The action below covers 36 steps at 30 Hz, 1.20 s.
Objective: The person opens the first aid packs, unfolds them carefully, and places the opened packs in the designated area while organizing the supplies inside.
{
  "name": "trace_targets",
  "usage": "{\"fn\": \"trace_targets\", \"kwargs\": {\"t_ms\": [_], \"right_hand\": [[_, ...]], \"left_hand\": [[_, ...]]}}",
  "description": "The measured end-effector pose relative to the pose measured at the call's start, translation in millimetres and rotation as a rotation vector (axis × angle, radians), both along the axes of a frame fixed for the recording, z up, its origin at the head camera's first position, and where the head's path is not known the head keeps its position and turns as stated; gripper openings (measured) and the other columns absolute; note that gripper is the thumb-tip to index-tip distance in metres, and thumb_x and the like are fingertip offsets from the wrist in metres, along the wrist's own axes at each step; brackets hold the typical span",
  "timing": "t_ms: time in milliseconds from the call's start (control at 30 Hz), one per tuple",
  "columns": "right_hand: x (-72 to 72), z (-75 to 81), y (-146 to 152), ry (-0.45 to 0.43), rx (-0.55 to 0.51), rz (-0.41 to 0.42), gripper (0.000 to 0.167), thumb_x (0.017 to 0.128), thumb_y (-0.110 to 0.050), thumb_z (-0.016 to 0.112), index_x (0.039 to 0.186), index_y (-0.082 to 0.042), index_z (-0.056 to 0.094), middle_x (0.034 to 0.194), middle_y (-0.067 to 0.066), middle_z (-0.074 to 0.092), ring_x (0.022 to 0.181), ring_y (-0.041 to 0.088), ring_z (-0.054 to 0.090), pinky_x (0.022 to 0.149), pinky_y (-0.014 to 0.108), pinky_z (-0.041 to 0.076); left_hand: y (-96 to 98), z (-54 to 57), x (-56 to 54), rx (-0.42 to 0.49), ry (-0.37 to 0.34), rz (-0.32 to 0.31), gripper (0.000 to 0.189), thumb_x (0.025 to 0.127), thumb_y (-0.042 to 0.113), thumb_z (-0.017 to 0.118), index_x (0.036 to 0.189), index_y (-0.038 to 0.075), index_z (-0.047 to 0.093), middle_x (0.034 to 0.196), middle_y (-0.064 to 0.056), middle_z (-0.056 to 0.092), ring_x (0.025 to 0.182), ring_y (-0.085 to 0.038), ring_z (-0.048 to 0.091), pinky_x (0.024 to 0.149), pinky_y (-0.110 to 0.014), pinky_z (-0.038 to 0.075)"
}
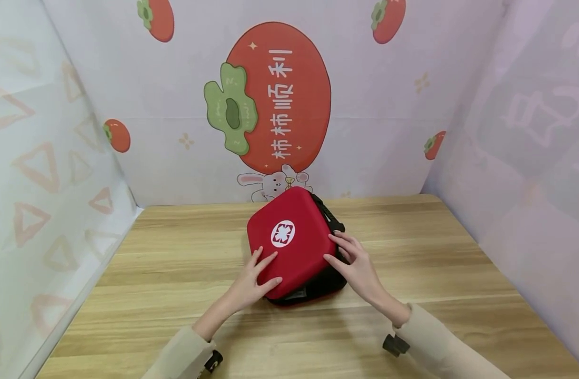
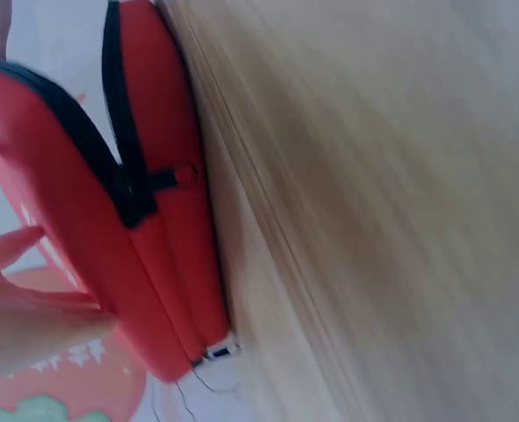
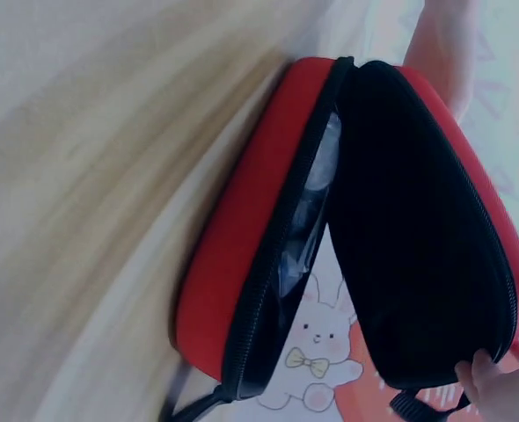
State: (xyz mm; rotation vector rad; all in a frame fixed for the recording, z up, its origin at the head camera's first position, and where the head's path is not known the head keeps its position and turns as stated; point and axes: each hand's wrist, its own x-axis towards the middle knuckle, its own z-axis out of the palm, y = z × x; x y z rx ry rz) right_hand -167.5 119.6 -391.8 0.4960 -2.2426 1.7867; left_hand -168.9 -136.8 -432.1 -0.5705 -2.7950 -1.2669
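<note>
A red first-aid case (image 1: 303,252) with a white emblem (image 1: 282,233) sits on the table, its lid lifted partway at the right side. The left hand (image 1: 249,281) rests on the lid's near left part, fingers spread. At the right corner, the right hand (image 1: 360,263) grips the lid's edge; its fingertips (image 3: 476,369) show at the rim in the right wrist view. Between the halves, clear plastic packaging (image 3: 302,251) shows inside, against the black lining (image 3: 409,229). In the left wrist view, the zipper end (image 2: 167,178) hangs at the case's side, where the halves meet.
The wood-grain table (image 1: 176,252) extends around the case. A printed cloth backdrop (image 1: 375,105) stands behind it, with cloth walls at the left (image 1: 43,158) and right (image 1: 521,173). A black strap (image 1: 328,213) lies along the case's far right side.
</note>
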Motion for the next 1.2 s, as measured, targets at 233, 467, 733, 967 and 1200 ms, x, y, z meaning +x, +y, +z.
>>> {"fn": "trace_targets", "kwargs": {"t_ms": [233, 467, 733, 967, 1200], "right_hand": [[1.6, 13.2, -5, 0.055, -0.036, 0.068, 0.040, 0.077, 0.001, 0.064, 0.116, 0.006, 0.055, 0.129, 0.017, 0.043, 0.117, 0.023, 0.042, 0.092, 0.020, 0.037], [10.0, 33.9, -13, 0.157, 0.007, 0.148, 0.037, 0.075, 0.011, 0.061, 0.111, 0.016, 0.053, 0.126, 0.029, 0.041, 0.118, 0.036, 0.038, 0.089, 0.027, 0.040], [9.5, 46.2, -21, 0.215, 0.120, 0.228, 0.035, 0.077, 0.008, 0.061, 0.111, 0.011, 0.055, 0.128, 0.024, 0.043, 0.115, 0.033, 0.044, 0.092, 0.024, 0.038], [-5.6, 29.7, -23, 0.248, 0.227, 0.319, 0.040, 0.079, -0.002, 0.064, 0.118, -0.002, 0.056, 0.135, 0.010, 0.041, 0.124, 0.021, 0.035, 0.097, 0.028, 0.035], [-13.8, 26.4, -13, 0.268, 0.227, 0.352, 0.035, 0.082, -0.002, 0.060, 0.116, -0.003, 0.058, 0.125, 0.010, 0.051, 0.117, 0.019, 0.045, 0.095, 0.029, 0.036]], "left_hand": [[19.5, 12.9, 11.6, -0.098, 0.169, -0.050, 0.070, 0.076, 0.039, 0.065, 0.136, 0.017, 0.036, 0.140, -0.014, 0.027, 0.126, -0.038, 0.025, 0.089, -0.055, 0.037], [35.9, 21.9, 15.5, -0.191, 0.467, -0.001, 0.074, 0.072, 0.034, 0.072, 0.133, 0.009, 0.039, 0.132, -0.016, 0.038, 0.117, -0.030, 0.041, 0.083, -0.042, 0.046], [44.5, 27.7, 14.6, -0.308, 0.719, 0.155, 0.084, 0.064, 0.041, 0.074, 0.129, 0.001, 0.040, 0.122, -0.019, 0.047, 0.095, -0.028, 0.053, 0.066, -0.035, 0.052], [42.2, 29.3, 16.0, -0.334, 0.777, 0.252, 0.086, 0.061, 0.040, 0.075, 0.127, -0.001, 0.038, 0.120, -0.019, 0.049, 0.084, -0.027, 0.054, 0.053, -0.031, 0.052], [30.3, 31.5, 19.1, -0.199, 0.726, 0.259, 0.082, 0.065, 0.029, 0.074, 0.129, -0.002, 0.033, 0.121, -0.018, 0.047, 0.092, -0.028, 0.053, 0.068, -0.035, 0.052]]}}
